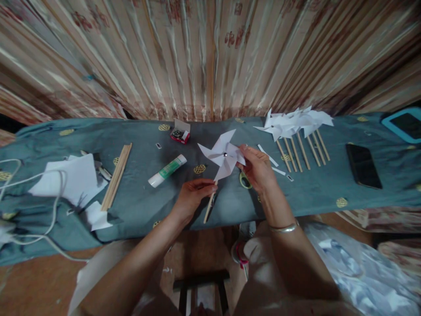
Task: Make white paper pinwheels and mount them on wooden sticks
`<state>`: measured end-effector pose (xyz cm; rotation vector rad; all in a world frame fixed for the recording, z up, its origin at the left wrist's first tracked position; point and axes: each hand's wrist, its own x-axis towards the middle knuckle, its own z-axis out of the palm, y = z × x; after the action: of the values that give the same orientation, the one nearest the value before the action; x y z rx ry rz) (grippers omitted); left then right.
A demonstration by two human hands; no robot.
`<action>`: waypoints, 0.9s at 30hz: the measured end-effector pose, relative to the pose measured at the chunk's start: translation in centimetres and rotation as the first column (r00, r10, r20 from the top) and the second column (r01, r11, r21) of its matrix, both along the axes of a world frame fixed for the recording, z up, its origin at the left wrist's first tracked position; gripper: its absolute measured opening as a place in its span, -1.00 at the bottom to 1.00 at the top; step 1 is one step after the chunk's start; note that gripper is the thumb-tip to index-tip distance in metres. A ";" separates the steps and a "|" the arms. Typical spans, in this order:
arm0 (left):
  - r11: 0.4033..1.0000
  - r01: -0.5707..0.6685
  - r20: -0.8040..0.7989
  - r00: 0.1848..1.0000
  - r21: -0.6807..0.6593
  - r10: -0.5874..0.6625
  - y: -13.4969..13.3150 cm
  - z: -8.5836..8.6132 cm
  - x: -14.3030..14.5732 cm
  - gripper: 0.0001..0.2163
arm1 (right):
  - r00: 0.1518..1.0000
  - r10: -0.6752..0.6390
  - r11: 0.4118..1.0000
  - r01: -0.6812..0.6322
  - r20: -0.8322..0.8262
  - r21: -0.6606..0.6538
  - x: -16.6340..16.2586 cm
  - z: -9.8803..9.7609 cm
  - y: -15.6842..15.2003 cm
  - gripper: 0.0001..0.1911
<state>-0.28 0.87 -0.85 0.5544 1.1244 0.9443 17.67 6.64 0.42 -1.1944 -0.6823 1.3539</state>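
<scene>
A white paper pinwheel (221, 157) with a shiny pin at its centre is held above the cloth-covered table. My left hand (194, 197) pinches its wooden stick (209, 206) just under the paper blades. With thumb and fingers, my right hand (256, 166) grips the blade on the right side. Scissors with yellow-green handles (244, 181) lie partly hidden beside my right wrist. To the left of the pinwheel rests a glue stick (167, 170), and behind it stands an opened small box of pins (180, 132).
Several finished pinwheels (296, 123) lie in a row at the back right. A black phone (363, 166) and a blue-framed device (403, 124) are farther right. On the left are wooden sticks (116, 177), white paper sheets (70, 177) and a white cable (54, 215). Paper strips (268, 156) lie near my right hand.
</scene>
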 end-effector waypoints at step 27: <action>0.995 -0.067 -0.018 0.998 0.071 0.068 0.6 0.0 -0.3 -0.72 | 0.989 0.091 0.995 -0.097 -0.119 -0.040 -1.1 0.0 -0.7 -0.65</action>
<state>-0.58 1.48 -0.82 0.5874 1.1378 1.0416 16.60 5.99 0.42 -1.1206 -0.6340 1.5130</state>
